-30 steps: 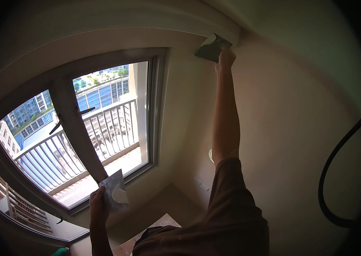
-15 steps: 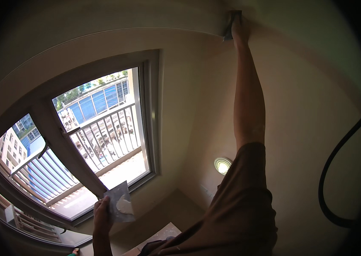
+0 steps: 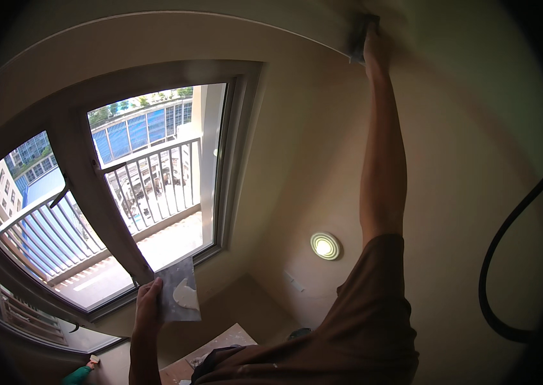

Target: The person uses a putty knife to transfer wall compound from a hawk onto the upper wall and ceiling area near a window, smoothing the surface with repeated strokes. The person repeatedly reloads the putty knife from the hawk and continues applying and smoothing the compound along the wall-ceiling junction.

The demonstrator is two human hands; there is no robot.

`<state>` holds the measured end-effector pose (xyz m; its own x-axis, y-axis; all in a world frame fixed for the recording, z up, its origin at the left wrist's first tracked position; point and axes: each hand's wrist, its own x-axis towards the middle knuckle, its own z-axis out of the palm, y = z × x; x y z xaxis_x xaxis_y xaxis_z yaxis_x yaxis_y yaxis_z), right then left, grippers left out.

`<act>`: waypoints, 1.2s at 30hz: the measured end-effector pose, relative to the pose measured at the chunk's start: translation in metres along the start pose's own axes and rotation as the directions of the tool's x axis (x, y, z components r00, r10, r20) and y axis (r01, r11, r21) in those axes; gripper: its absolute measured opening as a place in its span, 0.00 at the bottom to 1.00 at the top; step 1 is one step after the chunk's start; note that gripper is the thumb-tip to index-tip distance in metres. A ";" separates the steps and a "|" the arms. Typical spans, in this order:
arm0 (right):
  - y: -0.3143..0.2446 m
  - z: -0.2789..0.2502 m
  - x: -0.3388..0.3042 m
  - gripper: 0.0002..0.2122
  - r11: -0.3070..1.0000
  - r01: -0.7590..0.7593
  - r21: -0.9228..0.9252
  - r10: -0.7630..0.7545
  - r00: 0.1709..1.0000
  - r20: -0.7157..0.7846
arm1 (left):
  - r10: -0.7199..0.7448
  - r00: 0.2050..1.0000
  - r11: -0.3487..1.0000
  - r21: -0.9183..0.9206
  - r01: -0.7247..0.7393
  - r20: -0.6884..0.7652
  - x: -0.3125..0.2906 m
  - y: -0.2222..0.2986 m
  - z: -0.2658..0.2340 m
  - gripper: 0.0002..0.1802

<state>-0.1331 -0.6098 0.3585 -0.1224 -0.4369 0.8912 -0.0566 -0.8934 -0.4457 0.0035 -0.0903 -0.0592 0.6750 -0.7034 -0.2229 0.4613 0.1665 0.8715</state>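
Observation:
My left hand [image 3: 148, 300] grips the edge of a flat, thin grey putty plate [image 3: 170, 307], held low in front of the window. A smear of white putty [image 3: 186, 295] lies on the plate. At the top of the view, my right arm stretches up and my right hand [image 3: 376, 54] closes round a dark, wide-bladed scraper [image 3: 357, 46]. Its blade is up at the corner where wall and ceiling meet, blurred and in shadow; whether it touches there I cannot tell.
A dark-framed window [image 3: 236, 160] fills the left, with a balcony railing [image 3: 156, 173] beyond. A lit round lamp [image 3: 326, 246] shows right of centre. A spattered board [image 3: 233, 336] lies below me. At right hangs a black cable [image 3: 486, 276]. Another person's green sleeve [image 3: 77, 376] shows lower left.
My right hand and the scraper have shifted slightly right. The view has turned, so the window sits further left and more of the lamp, board and green sleeve shows.

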 end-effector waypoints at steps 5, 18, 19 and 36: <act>-0.068 0.011 -0.050 0.17 0.999 0.033 -0.027 -0.032 0.999 0.031 | 0.020 0.999 1.000 -0.016 -0.021 -0.026 -0.020 -0.002 -0.026 0.16; -0.191 0.067 -0.151 0.16 0.911 0.264 -0.316 -0.288 0.957 -0.029 | 0.033 0.999 0.999 -0.016 -0.033 0.028 -0.077 0.013 -0.068 0.16; -0.215 0.065 -0.165 0.16 0.919 0.310 -0.244 -0.333 0.941 -0.061 | 0.029 0.999 0.999 -0.020 -0.029 0.036 -0.081 0.015 -0.067 0.16; -0.116 -0.027 -0.090 0.14 0.997 0.057 -0.057 -0.064 0.988 -0.141 | 0.109 0.985 0.991 0.091 -0.097 -0.130 -0.118 0.019 -0.042 0.20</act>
<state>-0.1418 -0.4638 0.3276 -0.2569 -0.3596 0.8971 -0.1196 -0.9092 -0.3987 -0.0435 0.0254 -0.0352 0.7905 -0.5850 -0.1816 0.3388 0.1706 0.9253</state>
